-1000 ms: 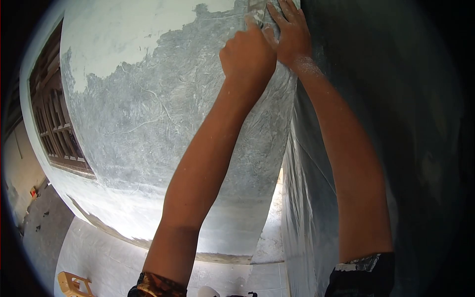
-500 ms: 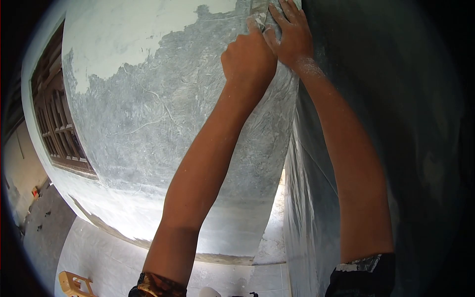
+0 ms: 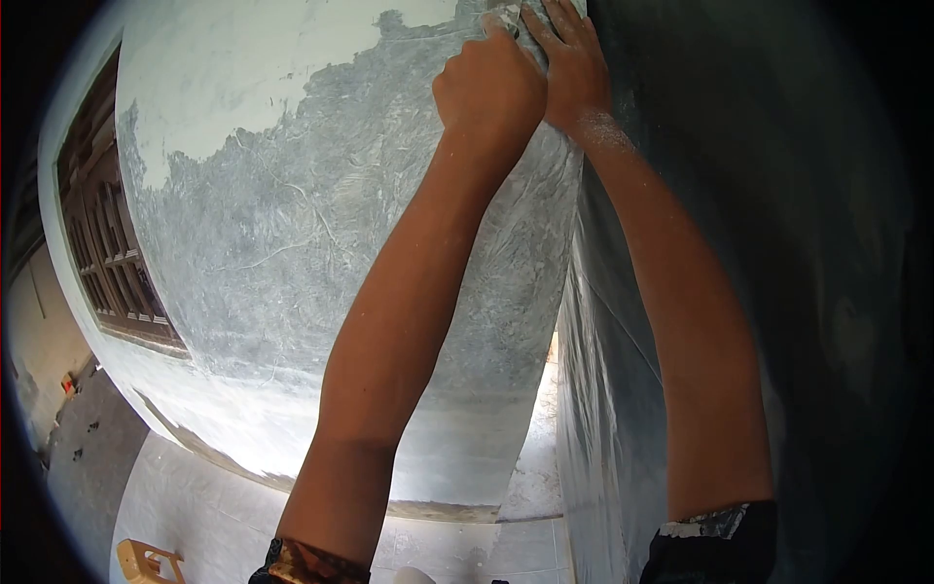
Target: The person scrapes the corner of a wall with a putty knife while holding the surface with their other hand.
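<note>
Where the grey, streaked plaster wall meets the darker shadowed side wall at a vertical corner edge, both hands work at the top centre of the frame. Curled into a fist, the left hand presses against the plaster just left of the corner; what it grips is hidden behind the knuckles, apart from a pale sliver at its top, too small to name. Just beside it and touching it, the right hand lies flat on the corner with fingers spread and open, dusted with white powder at the wrist. Both forearms rise from the bottom of the frame, the right along the corner, the left across the lower plaster.

Open room lies to the left: the plaster runs wide and bare, grey up to a ragged border with a smoother white patch at the upper left. A brown wooden window frame bounds the wall at the far left. Below, at the bottom left, a pale tiled floor holds a small yellow plastic stool. Right of the corner the side wall falls into deep shadow.
</note>
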The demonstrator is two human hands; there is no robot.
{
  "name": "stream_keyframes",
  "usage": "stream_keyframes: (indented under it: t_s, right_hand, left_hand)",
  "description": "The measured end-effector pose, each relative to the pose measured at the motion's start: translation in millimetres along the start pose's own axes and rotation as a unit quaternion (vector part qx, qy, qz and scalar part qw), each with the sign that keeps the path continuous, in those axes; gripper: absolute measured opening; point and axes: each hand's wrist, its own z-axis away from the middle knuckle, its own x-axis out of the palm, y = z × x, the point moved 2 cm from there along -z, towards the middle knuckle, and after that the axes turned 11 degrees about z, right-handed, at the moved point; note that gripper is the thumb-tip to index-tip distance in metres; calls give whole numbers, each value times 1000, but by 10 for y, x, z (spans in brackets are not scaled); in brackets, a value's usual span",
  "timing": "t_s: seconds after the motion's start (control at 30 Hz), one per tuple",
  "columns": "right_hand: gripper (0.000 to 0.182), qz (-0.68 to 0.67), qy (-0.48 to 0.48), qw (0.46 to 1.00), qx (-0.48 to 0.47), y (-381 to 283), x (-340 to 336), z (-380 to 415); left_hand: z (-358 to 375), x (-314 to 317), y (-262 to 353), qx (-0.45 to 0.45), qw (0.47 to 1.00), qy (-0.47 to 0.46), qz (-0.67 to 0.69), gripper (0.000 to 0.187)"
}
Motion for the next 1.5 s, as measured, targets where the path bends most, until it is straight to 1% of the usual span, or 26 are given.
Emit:
stream_keyframes:
  t_s: [0.07,0.1,0.17,0.27,0.3,0.33,0.37,0.43,0.5,0.57,0.63,0.7,0.77,0.83,0.9,0.97,1.0,1.07,1.1,1.17,1.2,1.27,1.3,1.37,1.5]
  right_hand:
    - [56,7,-7,1000,-5,0,-13,6]
    - [56,13,-14,1000,-9,5,-25,14]
    - [56,10,-18,1000,-11,16,-52,13]
    - [56,7,-32,999,-3,-14,-60,22]
    - [56,11,-41,999,2,-9,-63,12]
    - [56,12,-42,999,3,-2,-51,16]
    - [57,7,-28,1000,-3,-3,-40,18]
    - [58,3,-13,1000,-9,-5,-36,13]
    - [59,11,-35,999,-2,1,-44,17]
    - [59,12,-38,999,-6,-1,-77,16]
    - [59,13,-39,999,-8,2,-60,8]
    - [60,19,-15,1000,-18,15,-15,22]
    - [60,1,-14,1000,-7,-13,-39,14]
    - [60,-17,-9,1000,4,-32,-70,10]
    - [59,3,-38,999,1,-25,-99,16]
    - [59,4,-33,999,-3,-22,-94,13]
    - [58,5,-29,1000,-5,-24,-87,11]
    - [59,8,-23,1000,-5,-5,-53,5]
    - [59,10,-21,1000,-5,3,-38,15]
    - [59,11,-19,1000,-5,-4,-28,13]
    - [59,11,-15,1000,-4,-7,-27,9]
    - [58,16,-24,1000,-7,-5,-50,18]
    - [57,20,-34,999,-9,-4,-58,21]
    - [57,18,-32,999,-10,-2,-77,17]
    - [56,-3,-13,1000,-4,-20,-62,13]
  left_hand:
    - [-25,-21,26,16,1000,-14,-22,50]
    - [19,-17,31,16,1000,-14,-20,50]
    - [165,-19,15,-25,999,-7,25,43]
    - [221,-29,9,-49,998,-25,16,44]
    - [166,-15,0,-46,998,-25,16,44]
    - [87,-12,-3,-26,1000,-9,14,45]
    - [47,-8,-8,-6,1000,6,11,46]
    - [29,-1,-9,-7,1000,3,4,46]
    - [68,-8,13,-8,1000,-1,-2,47]
    - [194,-22,21,-41,999,-9,12,46]
    - [160,-16,8,-33,999,-5,11,46]
    - [74,39,-33,-25,1000,-4,10,46]
    - [-43,70,-44,6,1000,2,-8,55]
    - [0,15,-46,6,1000,-8,-15,54]
    - [99,-44,-4,8,1000,-18,-21,54]
    - [187,-37,-11,-41,999,-18,10,47]
    - [172,-29,-22,-39,999,-17,9,47]
    - [100,3,-32,-3,1000,6,13,47]
    - [39,40,-48,-4,1000,5,13,47]
    - [-80,83,-40,-4,1000,-12,0,56]
    - [-60,96,-61,-5,1000,-12,1,56]
    - [61,18,-40,1,1000,8,7,47]
    - [118,6,-25,1,1000,8,7,47]
    - [205,2,-17,-30,999,-13,9,46]
    - [92,44,-44,-14,1000,-4,18,45]
